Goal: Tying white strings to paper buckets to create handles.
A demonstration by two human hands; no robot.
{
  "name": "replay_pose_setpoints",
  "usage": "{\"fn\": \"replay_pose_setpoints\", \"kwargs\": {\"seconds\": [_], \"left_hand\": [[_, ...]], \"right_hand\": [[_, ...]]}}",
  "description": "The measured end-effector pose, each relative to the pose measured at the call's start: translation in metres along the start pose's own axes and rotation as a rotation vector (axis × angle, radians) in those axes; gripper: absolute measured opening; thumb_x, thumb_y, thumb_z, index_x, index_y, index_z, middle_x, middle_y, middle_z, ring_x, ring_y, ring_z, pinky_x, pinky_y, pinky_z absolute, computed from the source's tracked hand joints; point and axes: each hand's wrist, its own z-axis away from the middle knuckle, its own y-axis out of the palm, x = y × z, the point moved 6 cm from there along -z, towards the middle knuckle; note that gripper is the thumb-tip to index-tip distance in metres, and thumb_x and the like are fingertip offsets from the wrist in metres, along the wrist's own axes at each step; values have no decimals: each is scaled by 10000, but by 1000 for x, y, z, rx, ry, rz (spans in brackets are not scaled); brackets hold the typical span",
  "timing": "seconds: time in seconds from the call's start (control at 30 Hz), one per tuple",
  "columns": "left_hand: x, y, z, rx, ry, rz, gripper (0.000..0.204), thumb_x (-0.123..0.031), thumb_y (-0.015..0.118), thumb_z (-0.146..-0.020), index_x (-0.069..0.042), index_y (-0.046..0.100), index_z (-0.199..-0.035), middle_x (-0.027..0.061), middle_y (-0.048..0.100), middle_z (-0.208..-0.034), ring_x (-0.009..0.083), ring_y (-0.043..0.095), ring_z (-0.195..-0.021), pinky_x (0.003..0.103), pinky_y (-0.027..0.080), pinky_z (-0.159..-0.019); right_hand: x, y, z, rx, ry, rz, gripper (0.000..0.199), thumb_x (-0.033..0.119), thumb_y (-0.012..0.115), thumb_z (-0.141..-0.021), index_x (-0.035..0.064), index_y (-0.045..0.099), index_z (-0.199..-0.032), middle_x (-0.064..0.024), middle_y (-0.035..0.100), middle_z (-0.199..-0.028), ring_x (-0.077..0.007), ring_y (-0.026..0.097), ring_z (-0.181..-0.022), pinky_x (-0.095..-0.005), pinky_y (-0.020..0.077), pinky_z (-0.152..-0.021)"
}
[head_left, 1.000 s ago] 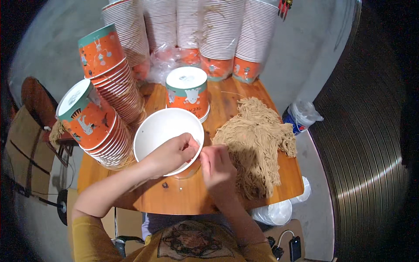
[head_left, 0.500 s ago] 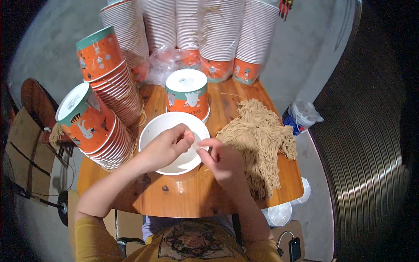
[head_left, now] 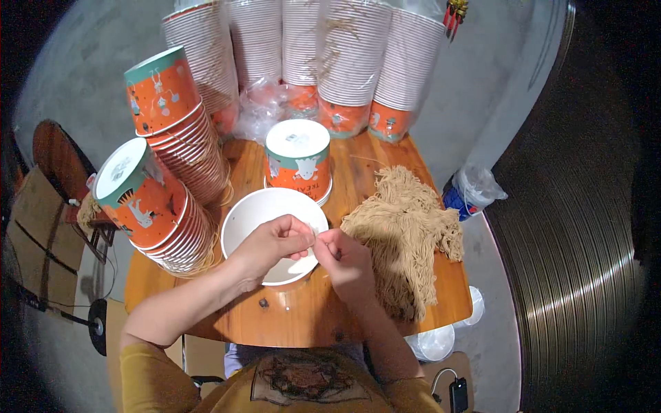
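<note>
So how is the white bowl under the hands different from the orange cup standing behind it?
The open white paper bowl sits mouth up and shows its plain white inside; the orange paper cup stands upside down, showing its white base and teal rim band. The bowl is under the left hand and right hand; the cup stands untouched. Both rest on the round wooden table.

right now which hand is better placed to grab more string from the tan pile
Right. The right hand sits directly beside the tan string pile, on its side of the table. The left hand is over the white bowl, farther from the pile.
</note>
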Motion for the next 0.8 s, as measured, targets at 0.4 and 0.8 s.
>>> {"fn": "replay_pose_setpoints", "kwargs": {"seconds": [0.4, 0.8], "left_hand": [[-4, 6, -5, 4, -30, 38, 118, -177, 602, -884, -75, 579, -939, -22, 581, -845, 55, 517, -751, 200, 419, -684], [-35, -15, -9, -233, 232, 107, 117, -140, 562, -872, -50, 554, -946, 10, 564, -838, 82, 527, -760, 240, 424, -691]], "right_hand": [[8, 1, -1, -53, -56, 23, 93, 44, 646, -802, 49, 570, -749, 55, 379, -541, -31, 342, -511, -218, 284, -462], [10, 3, -2, -70, -140, 43, 83, 17, 635, -788, 35, 559, -759, 40, 390, -541, -35, 359, -513, -223, 313, -461]]}}
